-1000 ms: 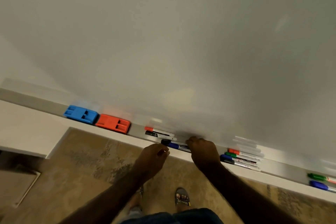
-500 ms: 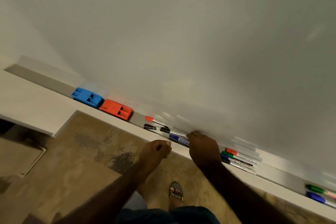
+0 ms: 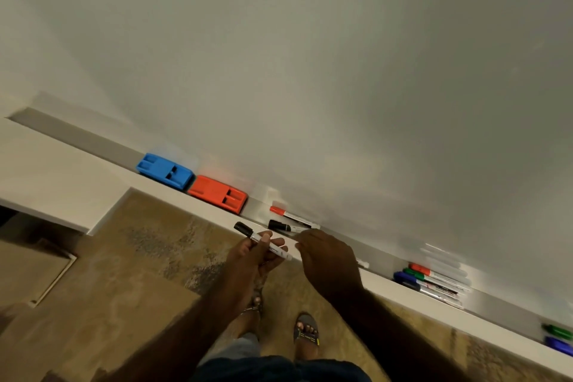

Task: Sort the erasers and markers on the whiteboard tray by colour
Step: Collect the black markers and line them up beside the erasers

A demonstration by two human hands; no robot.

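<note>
My left hand (image 3: 252, 257) holds a black-capped marker (image 3: 263, 242) just in front of the tray (image 3: 93, 146). My right hand (image 3: 325, 260) hovers over the tray's middle with its fingers curled down, hiding what is beneath. A white marker end (image 3: 363, 264) pokes out to its right. A blue eraser (image 3: 164, 170) and a red eraser (image 3: 217, 194) sit side by side on the left. Beside them lie a red-capped marker (image 3: 291, 215) and a black-capped marker (image 3: 280, 225). A mixed bundle of markers (image 3: 434, 284) lies further right.
A green marker (image 3: 558, 331) and a blue marker (image 3: 559, 346) lie at the tray's far right end. The whiteboard (image 3: 310, 71) fills the upper view. A white ledge (image 3: 46, 183) juts out at the left. My sandalled feet stand on brown floor (image 3: 124, 273) below.
My left hand, empty and fisted before, now holds a black-capped marker lifted off the tray. The blue marker beside my right hand is now hidden under it.
</note>
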